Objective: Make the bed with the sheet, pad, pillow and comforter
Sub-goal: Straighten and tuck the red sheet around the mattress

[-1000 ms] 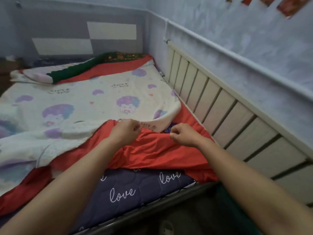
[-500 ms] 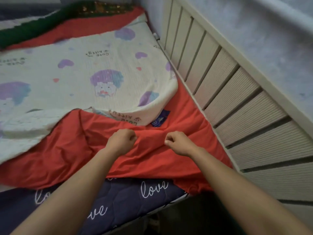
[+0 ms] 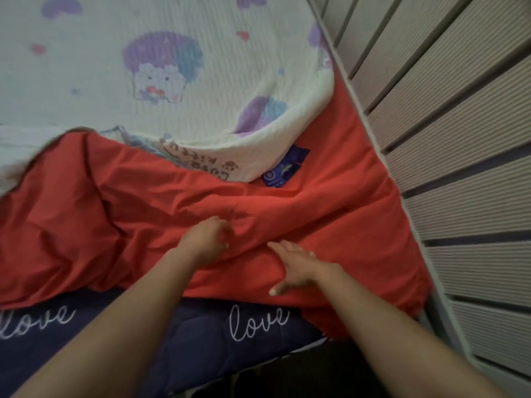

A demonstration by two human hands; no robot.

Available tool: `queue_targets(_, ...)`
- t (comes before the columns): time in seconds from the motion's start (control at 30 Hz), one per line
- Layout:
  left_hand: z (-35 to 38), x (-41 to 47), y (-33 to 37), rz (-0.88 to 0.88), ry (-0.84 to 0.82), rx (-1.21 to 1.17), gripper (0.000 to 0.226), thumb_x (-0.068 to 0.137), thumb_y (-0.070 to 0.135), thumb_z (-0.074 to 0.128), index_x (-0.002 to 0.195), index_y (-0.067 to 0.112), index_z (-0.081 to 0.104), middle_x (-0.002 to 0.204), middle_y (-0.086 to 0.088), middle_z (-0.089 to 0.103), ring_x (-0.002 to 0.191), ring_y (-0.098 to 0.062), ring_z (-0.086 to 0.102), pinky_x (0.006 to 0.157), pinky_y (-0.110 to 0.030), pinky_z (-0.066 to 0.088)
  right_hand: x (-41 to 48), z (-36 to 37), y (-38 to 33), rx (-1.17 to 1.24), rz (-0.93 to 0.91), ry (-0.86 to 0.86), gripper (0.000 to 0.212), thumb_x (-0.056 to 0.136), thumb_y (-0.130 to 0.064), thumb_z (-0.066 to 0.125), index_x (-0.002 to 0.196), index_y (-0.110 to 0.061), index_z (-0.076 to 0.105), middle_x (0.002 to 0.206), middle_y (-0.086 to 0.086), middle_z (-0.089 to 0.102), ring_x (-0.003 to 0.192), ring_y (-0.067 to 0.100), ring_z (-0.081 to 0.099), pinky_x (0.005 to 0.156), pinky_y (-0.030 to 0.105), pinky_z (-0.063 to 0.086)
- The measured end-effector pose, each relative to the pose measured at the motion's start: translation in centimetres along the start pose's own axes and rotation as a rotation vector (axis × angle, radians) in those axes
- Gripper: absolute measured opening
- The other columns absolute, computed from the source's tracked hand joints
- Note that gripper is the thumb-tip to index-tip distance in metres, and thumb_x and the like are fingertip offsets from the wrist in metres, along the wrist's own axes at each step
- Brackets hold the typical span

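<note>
1. Left hand [image 3: 207,242] lay on the red sheet [image 3: 115,219], its fingers curled into a raised fold and apparently pinching the cloth.
2. Right hand [image 3: 293,268], just beside it on the rail [image 3: 459,139] side, rested flat and open on the same sheet, fingers spread and holding nothing.
3. The sheet ran under both hands in loose ridges. Its near hem stopped just behind the wrists, where the navy mattress [image 3: 186,334] showed bare.
4. The pad [image 3: 172,67] lay beyond the fingertips on top of the sheet, with its rounded corner curled up. A blue label [image 3: 284,168] sat just beside that corner.
5. The sheet looked thin, light and limp. It would likely bunch under a flat push rather than travel, and the pad probably pinned its far part.
6. A firm pinch on the hem seemed the best hold, with the hands well apart and one near the rail-side corner, so a pull would spread evenly.
7. The pad looked quilted, thicker and soft, yet with some body. Its curled corner edge offered an easy place to grip.
8. No pillow or comforter was in view.
</note>
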State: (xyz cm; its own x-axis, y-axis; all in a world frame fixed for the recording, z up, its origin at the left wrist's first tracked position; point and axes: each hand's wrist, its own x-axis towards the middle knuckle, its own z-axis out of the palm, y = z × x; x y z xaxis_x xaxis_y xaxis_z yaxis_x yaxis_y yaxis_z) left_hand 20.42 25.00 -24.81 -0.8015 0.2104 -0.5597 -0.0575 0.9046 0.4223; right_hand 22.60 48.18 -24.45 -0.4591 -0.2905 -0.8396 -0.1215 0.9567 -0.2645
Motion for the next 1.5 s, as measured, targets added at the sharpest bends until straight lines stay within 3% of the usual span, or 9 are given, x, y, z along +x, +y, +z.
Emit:
queue_targets(0.23,3.3,1.6,-2.6,0.045,-0.099,-0.019,0.086,0.074,0.019,0.075,0.148,0.018,0.031,0.156,0.001,0.019,0.138,-0.019,0.034,0.112,-0.03,0.031,2.4,6.8,0.4,-0.358,0.039,0.046,0.152,0.053,-0.046,0.087,0.141,-0.03,-0.035,0.145,0.013,-0.043,0.134,0.039,-0.038,0.1,0.069,-0.018)
queue_targets(0.4,4.7,1.7,-4.0,0.097,-0.11,-0.049,0.099,0.071,0.023,0.08,0.151,0.019,0.021,0.159,0.003,0.008,0.144,-0.014,0.019,0.116,-0.026,0.022,2.3,7.1,1.3,-0.4,-0.04,0.356,0.1,0.078,-0.007,0.062,0.152,-0.028,-0.001,0.159,0.016,0.005,0.146,0.037,0.006,0.111,0.06,0.017)
queue_targets(0.53,4.8,0.5,-4.0,0.091,-0.15,-0.159,0.12,0.052,0.064,0.079,0.15,0.026,0.021,0.16,0.005,0.002,0.146,-0.013,0.01,0.119,-0.034,0.017,1.8,3.6,2.5,-0.202,-0.085,0.465,0.069,0.077,-0.011,0.054,0.141,-0.029,0.037,0.133,0.005,0.052,0.12,0.029,0.052,0.094,0.039,0.045)
queue_targets(0.67,4.3,-0.9,-2.9,0.107,-0.221,-0.084,0.148,0.022,0.09,0.059,0.151,0.032,0.015,0.16,0.0,-0.006,0.147,-0.022,-0.002,0.12,-0.036,0.008,1.3,-0.7,3.3,-0.011,-0.086,0.473,0.052,0.073,-0.017,0.056,0.122,-0.035,0.056,0.118,0.004,0.066,0.109,0.03,0.06,0.09,0.035,0.047)
queue_targets(0.77,4.1,-1.4,-2.2,0.125,-0.174,0.15,0.131,0.046,0.054,0.085,0.151,0.036,0.007,0.16,-0.001,-0.007,0.147,-0.025,0.002,0.118,-0.043,0.016,0.6,-2.8,3.6,0.112,-0.114,0.409,0.038,0.068,-0.025,0.057,0.104,-0.031,0.065,0.105,0.0,0.07,0.101,0.023,0.064,0.084,0.031,0.048)
queue_targets(0.87,3.5,-1.6,-1.7,0.068,0.075,0.247,0.093,0.069,0.022,0.075,0.147,0.033,0.026,0.154,-0.003,0.023,0.134,-0.03,0.037,0.106,-0.042,0.037,-0.1,-4.4,4.0,0.275,-0.129,0.347,0.028,0.055,-0.023,0.051,0.078,-0.029,0.064,0.076,-0.008,0.065,0.079,0.012,0.062,0.07,0.025,0.046)
queue_targets(1.07,-0.7,0.2,-0.4,0.092,0.615,0.412,0.035,0.063,0.005,0.065,0.098,0.008,0.066,0.101,-0.017,0.056,0.092,-0.038,0.052,0.068,-0.044,0.038,-0.1,-6.7,5.5,0.42,-0.118,0.472,0.022,0.055,-0.016,0.055,0.074,-0.022,0.064,0.069,-0.006,0.063,0.068,0.01,0.058,0.059,0.022,0.044)
queue_targets(1.33,-3.2,2.9,2.9,-0.228,0.617,0.257,0.034,0.081,0.006,0.058,0.112,0.008,0.046,0.105,-0.024,0.06,0.097,-0.048,0.058,0.073,-0.046,0.043,0.9,-7.2,5.3,-0.009,0.254,0.84,0.038,0.08,-0.031,0.067,0.113,-0.017,0.056,0.115,0.013,0.057,0.109,0.034,0.057,0.083,0.038,0.046)
queue_targets(1.5,-1.5,3.8,1.8,-0.1,0.599,0.084,0.041,0.08,0.006,0.061,0.114,-0.004,0.04,0.105,-0.031,0.058,0.095,-0.051,0.054,0.074,-0.047,0.037,2.4,-5.2,3.6,0.095,0.32,0.893,0.046,0.089,-0.016,0.056,0.129,-0.008,0.035,0.114,0.022,0.062,0.107,0.042,0.059,0.085,0.042,0.047)
